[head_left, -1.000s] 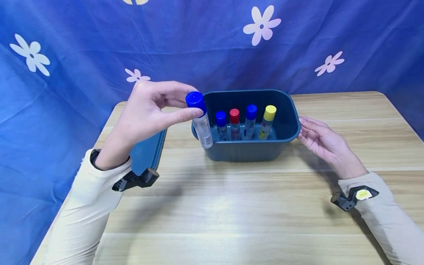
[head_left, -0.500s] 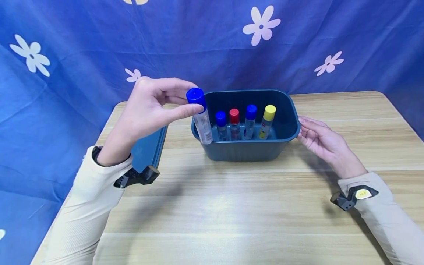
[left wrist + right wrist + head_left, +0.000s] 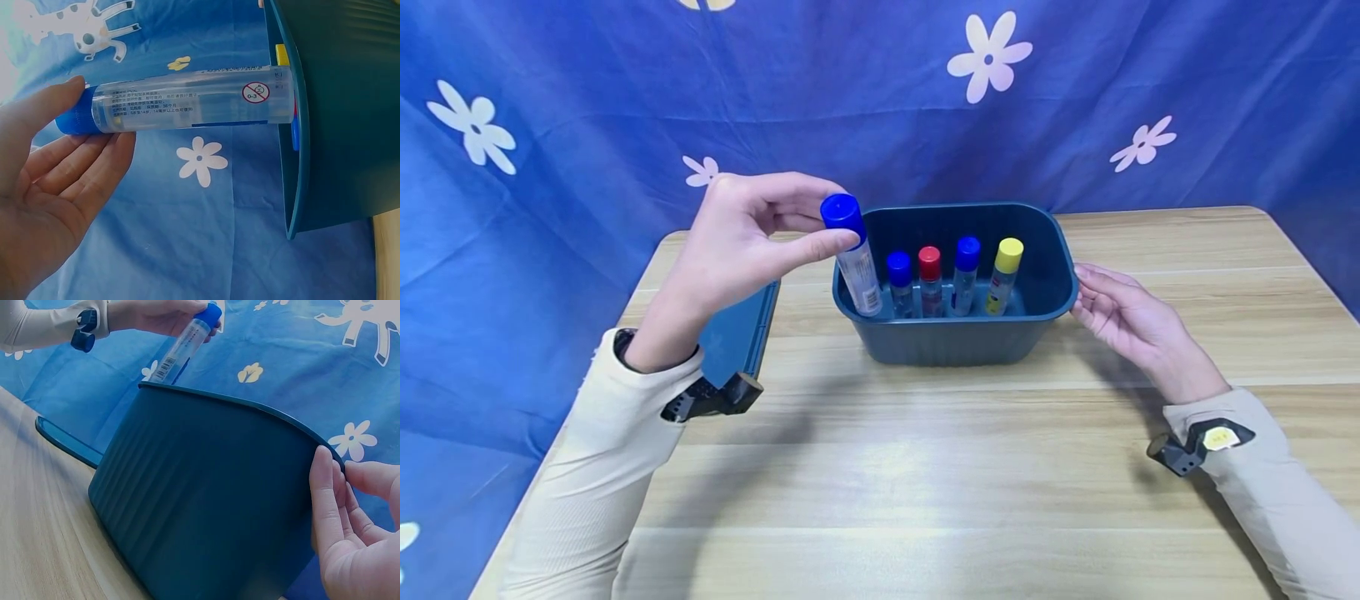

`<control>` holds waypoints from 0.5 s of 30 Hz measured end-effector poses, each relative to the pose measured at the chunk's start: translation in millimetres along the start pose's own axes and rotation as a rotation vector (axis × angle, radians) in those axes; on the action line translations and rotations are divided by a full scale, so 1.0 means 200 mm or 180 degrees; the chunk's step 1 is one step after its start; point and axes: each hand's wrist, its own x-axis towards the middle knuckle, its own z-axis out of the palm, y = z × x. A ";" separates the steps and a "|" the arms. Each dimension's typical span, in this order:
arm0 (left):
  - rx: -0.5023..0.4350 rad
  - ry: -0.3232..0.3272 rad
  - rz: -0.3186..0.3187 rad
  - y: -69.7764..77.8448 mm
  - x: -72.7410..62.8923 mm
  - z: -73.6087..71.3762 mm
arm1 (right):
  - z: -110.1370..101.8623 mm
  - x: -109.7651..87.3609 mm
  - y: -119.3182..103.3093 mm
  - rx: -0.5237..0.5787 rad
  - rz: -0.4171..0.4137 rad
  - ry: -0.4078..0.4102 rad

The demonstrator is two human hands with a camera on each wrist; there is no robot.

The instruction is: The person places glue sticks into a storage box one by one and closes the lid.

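Observation:
My left hand (image 3: pixel 737 229) pinches a clear plastic tube (image 3: pixel 206 97) by its blue cap. The tube has printed text and a 0-3 warning mark, and it tilts. Its lower end is at the left end of the dark teal bin (image 3: pixel 955 343), just inside the rim. My right hand (image 3: pixel 1131 321) pinches the bin's right-hand rim, with thumb and fingers on either side of the wall in the right wrist view. Inside the bin stand smaller clear tubes: two blue-capped tubes (image 3: pixel 967 275), a red-capped tube (image 3: pixel 931 279) and a yellow-capped tube (image 3: pixel 1003 275).
A flat blue lid (image 3: pixel 737 337) lies on the wooden table (image 3: pixel 925 475), partly behind my left wrist. A blue cloth (image 3: pixel 850 92) with white flowers hangs behind the table and along its left side.
My left hand has risen slightly with the tube, whose lower end has shifted from in front of the bin's rim to just inside it. My right hand stays on the rim.

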 end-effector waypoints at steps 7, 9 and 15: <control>0.0027 0.0015 -0.0034 -0.01 0.01 0.00 | 0.01 0.00 0.00 0.0010 0.0021 0.0017; 0.0051 0.0018 -0.0022 -0.02 0.01 0.00 | 0.01 0.00 -0.01 0.0010 0.0026 0.0014; 0.0223 0.0070 0.0030 -0.04 0.01 0.00 | 0.02 -0.01 -0.01 0.0029 0.0036 0.0015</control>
